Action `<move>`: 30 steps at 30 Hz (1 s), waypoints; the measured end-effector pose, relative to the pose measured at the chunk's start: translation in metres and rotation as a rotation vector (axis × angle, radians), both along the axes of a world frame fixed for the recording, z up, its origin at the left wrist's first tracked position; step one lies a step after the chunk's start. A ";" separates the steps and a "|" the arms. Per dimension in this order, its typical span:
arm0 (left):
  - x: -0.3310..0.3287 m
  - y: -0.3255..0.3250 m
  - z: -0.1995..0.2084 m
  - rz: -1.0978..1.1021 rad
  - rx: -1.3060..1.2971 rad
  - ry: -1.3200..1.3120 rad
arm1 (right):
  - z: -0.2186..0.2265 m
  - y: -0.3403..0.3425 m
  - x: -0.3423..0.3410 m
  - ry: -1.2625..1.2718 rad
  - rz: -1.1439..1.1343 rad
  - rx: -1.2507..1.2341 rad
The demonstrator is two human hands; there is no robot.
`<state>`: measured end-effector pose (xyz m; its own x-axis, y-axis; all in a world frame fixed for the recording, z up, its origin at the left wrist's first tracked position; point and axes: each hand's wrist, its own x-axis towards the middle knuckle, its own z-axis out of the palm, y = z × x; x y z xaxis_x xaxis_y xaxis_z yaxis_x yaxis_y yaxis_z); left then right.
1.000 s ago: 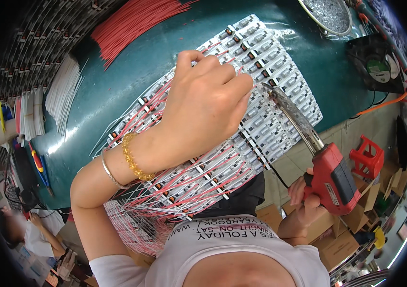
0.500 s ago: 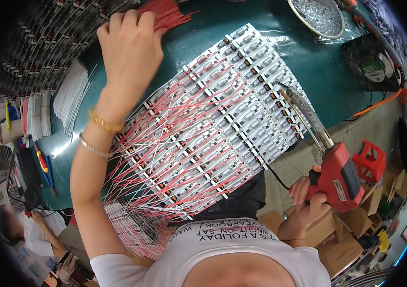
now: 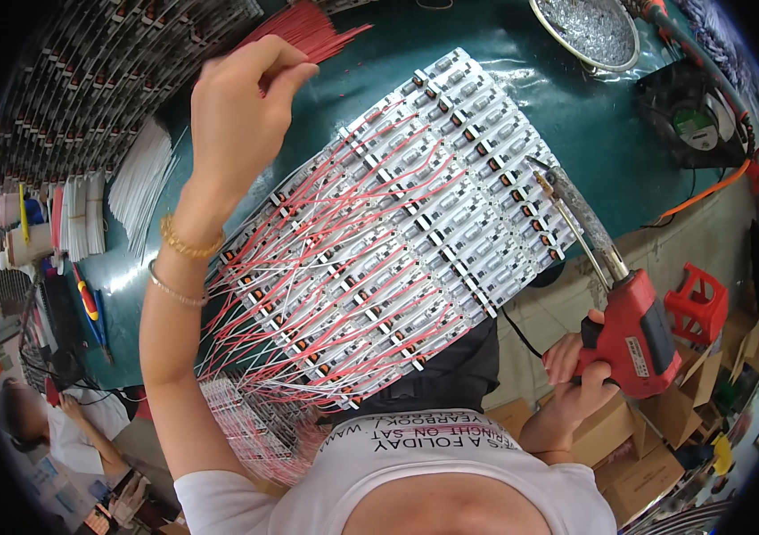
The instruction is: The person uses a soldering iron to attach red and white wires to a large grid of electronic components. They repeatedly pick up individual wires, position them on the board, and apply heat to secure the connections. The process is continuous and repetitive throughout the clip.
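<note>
My left hand (image 3: 241,125) is over the near edge of a fanned bundle of red wires (image 3: 308,31) at the back. Its thumb and forefinger are pinched together; whatever lies between them is too small to make out. In my right hand (image 3: 580,370) is a red soldering gun (image 3: 636,343), its metal tip over the right side of a panel of white circuit boards (image 3: 486,223). The panel lies tilted in front of me, with rows of small parts. Many red and white wires (image 3: 335,241) run across its left half and hang off its left edge.
White wires (image 3: 143,187) lie fanned at left, near a screwdriver (image 3: 85,301). More board panels (image 3: 67,98) stand at the far left. At the back right are a bowl of grey metal bits (image 3: 589,31) and a black fan (image 3: 691,116). A red stool (image 3: 698,303) and cardboard boxes (image 3: 642,473) are at right.
My left hand has turned and drawn slightly back toward me from the red wires, its fingers now pinched. My right hand and the soldering gun have shifted only slightly to the right.
</note>
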<state>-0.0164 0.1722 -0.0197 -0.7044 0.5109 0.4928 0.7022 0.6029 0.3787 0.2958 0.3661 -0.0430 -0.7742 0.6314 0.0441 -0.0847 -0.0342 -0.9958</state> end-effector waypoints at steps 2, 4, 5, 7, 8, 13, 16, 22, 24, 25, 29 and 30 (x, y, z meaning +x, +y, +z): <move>0.023 0.008 0.009 -0.076 0.220 -0.394 | 0.000 0.000 0.004 0.010 0.005 -0.009; 0.050 0.015 0.023 -0.133 0.311 -0.729 | 0.003 0.001 0.006 0.022 0.029 -0.020; 0.063 0.019 0.027 -0.159 0.294 -0.864 | 0.002 0.001 0.007 0.015 0.037 -0.012; 0.084 0.028 0.028 -0.139 0.239 -0.941 | 0.001 0.002 0.010 0.003 0.062 0.002; 0.091 0.030 0.023 -0.179 0.137 -0.752 | 0.002 0.002 0.012 -0.010 0.060 0.000; 0.104 0.042 0.001 -0.280 0.005 -0.348 | -0.001 -0.002 0.020 -0.069 0.024 0.035; 0.103 0.045 -0.001 -0.279 -0.041 -0.307 | -0.006 -0.001 0.024 -0.068 0.065 0.037; 0.103 0.046 -0.004 -0.272 -0.022 -0.274 | -0.004 -0.007 0.015 -0.126 0.056 0.005; 0.103 0.047 -0.006 -0.268 -0.025 -0.254 | -0.003 -0.007 0.011 -0.106 0.059 -0.013; 0.103 0.047 -0.006 -0.268 -0.020 -0.247 | -0.003 -0.008 0.010 -0.096 0.063 -0.022; 0.103 0.047 -0.008 -0.268 -0.012 -0.228 | -0.003 -0.008 0.010 -0.110 0.075 -0.090; 0.103 0.047 -0.008 -0.268 -0.012 -0.225 | 0.001 -0.011 0.007 -0.144 0.075 -0.009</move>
